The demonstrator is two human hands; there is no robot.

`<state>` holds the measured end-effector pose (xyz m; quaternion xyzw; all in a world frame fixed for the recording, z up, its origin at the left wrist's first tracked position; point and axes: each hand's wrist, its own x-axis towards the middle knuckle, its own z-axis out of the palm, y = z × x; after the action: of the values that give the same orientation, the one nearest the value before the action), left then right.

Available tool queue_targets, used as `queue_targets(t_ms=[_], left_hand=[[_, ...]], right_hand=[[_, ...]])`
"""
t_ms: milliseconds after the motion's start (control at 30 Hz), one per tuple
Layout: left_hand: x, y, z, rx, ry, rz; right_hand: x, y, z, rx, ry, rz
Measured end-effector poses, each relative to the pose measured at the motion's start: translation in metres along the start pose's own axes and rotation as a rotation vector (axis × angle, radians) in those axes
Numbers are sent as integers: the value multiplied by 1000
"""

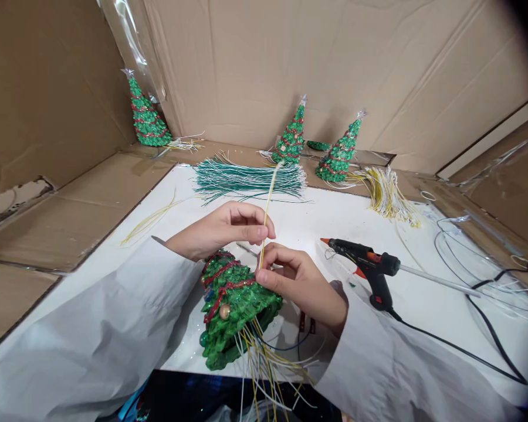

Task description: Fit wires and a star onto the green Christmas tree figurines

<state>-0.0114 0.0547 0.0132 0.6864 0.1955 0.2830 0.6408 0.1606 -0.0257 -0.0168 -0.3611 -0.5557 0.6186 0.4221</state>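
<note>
Between its thumb and fingers my left hand (235, 227) pinches a thin yellow-and-white wire (269, 196) that stands roughly upright. Just below, my right hand (297, 278) is closed on the lower part of the same wire. Under both hands a green glittery Christmas tree ornament (237, 310), with red garland and small baubles, lies on its side. Many white, yellow and dark wires (264, 357) trail out of its base toward me. My right fingers are close to the tree's side; whether they touch it I cannot tell.
A glue gun (374, 266) lies at right, its black cord (457, 346) running off. Behind are a green-and-white wire bundle (250, 179), a yellow-and-white bundle (389, 196) and trees (290, 138), (343, 149), (147, 117). Loose yellow wires (152, 220) lie left. Cardboard walls (334, 64) enclose the table.
</note>
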Motion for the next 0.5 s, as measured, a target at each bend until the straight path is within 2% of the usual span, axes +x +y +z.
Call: queue_targets(t_ms=[67, 133, 200, 333, 400, 433, 500], left_hand=[[-1, 1, -4, -9, -42, -36], [-2, 4, -6, -1, -108, -77], [-2, 7, -6, 21, -187, -106], [0, 10, -6, 69, -305, -121], [0, 10, -6, 84, -340, -127], [0, 10, -6, 89, -355, -130], [0, 9, -6, 97, -379, -130]], right_hand=[[-2, -2, 0, -5, 44, -16], [-6, -3, -1, -74, 127, -98], [-15, -1, -2, -260, 229, -276], [-38, 10, 1, -722, 346, -769], [-47, 15, 5, -957, 260, -975], [-51, 15, 8, -1071, 190, -1028], [-56, 14, 17, -1243, 87, -992]])
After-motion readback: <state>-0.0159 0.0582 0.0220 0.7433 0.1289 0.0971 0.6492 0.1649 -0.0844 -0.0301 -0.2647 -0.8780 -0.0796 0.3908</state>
